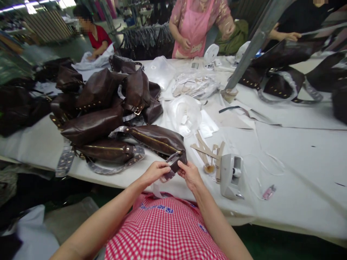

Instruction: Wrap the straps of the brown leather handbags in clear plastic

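My left hand (155, 172) and my right hand (190, 174) meet at the near table edge, both pinched on the dark end tab of a brown leather bag (158, 139). The bag lies flat with its gold zipper up, and a clear plastic strip hangs by the tab. A pile of like brown bags (100, 104) rises just behind it on the left.
A grey tape dispenser (231, 175) stands right of my hands, with wooden sticks (206, 148) and a small glue pot beside it. Plastic wrappers (193, 85) lie mid-table. A metal pole (251, 48) slants up. Other people work at the far side, by more bags (282, 79).
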Demonstrator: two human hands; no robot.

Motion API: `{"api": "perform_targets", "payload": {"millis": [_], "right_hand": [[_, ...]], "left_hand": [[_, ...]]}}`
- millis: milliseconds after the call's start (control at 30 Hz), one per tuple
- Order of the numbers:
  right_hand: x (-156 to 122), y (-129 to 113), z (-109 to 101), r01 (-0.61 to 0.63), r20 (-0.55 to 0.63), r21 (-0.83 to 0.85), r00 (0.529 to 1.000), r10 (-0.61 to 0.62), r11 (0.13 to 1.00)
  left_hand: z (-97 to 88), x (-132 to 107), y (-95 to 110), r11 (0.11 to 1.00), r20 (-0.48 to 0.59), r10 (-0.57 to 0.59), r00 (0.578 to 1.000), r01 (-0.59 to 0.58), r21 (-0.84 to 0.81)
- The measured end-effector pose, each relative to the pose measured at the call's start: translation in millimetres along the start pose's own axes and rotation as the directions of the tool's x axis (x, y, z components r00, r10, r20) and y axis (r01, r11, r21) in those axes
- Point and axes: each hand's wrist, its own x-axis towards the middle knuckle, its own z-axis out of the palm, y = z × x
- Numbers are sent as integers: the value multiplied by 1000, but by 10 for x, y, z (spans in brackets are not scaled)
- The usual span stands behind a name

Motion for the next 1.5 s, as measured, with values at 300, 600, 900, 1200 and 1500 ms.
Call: {"api": "perform_targets", "payload": {"millis": [300,600,900,1200,1500], "right_hand": [[-2,55,-13,129,-19,-169,991,-134,977],[-7,81,-53,202,13,-177,979,-203,963],[136,-10,-235,-257,222,178,951,216,950],[289,93,-154,-300,179,268,949,258,916],[195,268,-49,-245,109,238,968,225,940]], "left_hand": [[114,129,-29,998,-87,-41,995,44,35],[198,236,-112,996,-87,-52,995,58,72],[82,176,-53,997,6,-30,1000,29,73],[-56,66,89,960,-89,52,995,-25,278],[107,154,280,783,-34,219,975,-155,603]]}}
